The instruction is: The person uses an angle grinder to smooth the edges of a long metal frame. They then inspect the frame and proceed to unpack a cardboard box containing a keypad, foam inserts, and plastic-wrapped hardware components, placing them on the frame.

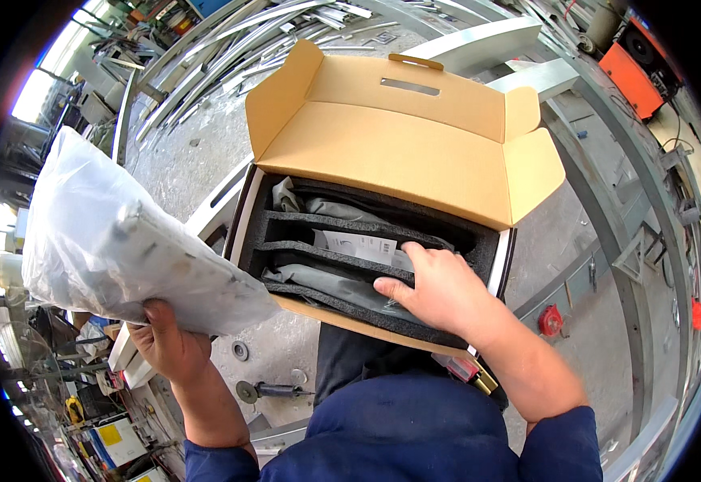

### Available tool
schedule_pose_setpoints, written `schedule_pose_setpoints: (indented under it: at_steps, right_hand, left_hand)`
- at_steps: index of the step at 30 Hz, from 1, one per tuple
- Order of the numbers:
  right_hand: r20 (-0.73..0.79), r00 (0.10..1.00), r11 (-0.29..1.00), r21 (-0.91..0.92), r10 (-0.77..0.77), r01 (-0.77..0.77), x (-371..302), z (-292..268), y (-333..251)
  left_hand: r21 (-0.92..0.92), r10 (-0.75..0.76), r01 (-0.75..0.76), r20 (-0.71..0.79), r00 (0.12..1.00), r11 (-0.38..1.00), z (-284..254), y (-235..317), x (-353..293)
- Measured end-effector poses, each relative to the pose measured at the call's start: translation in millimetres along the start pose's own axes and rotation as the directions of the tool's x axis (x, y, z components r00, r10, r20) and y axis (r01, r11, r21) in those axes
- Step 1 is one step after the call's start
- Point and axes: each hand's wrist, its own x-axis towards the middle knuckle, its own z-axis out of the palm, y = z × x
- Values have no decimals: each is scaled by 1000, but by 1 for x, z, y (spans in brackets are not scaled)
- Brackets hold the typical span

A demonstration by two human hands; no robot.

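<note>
My left hand (172,345) is closed on the lower edge of a large milky plastic bag (137,241), raised to the left of the box. Something pale and long shows faintly inside; its kind cannot be made out. Before me an open cardboard box (407,149) has its lid folded back. Dark foam dividers (326,259) split it into slots holding grey plastic-wrapped items (334,281). A white printed label (358,246) lies in the middle slot. My right hand (439,291) reaches over the box's right part, thumb and forefinger apart, fingertips at the dividers; its other fingers are partly hidden.
Metal beams (479,44) stand behind and right of the box. Long metal offcuts (246,52) are heaped on the far floor. An angle grinder (274,390) lies at lower left, a red tape measure (551,320) at right. An orange machine (640,68) stands far right.
</note>
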Motion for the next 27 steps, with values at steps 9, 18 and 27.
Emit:
schedule_pose_setpoints:
  at_steps: [9, 18, 27]
  right_hand:
    - [-77, 979, 958, 203, -189, 201, 3, 17, 10]
    - [37, 978, 969, -132, -207, 210, 24, -9, 18]
    - [373, 897, 776, -483, -237, 406, 61, 11, -5]
  left_hand:
    - [39, -29, 27, 57, 998, 999, 11, -6, 13]
    - [113, -4, -3, 59, 998, 994, 18, -6, 27]
    - [154, -29, 17, 77, 997, 988, 18, -5, 22]
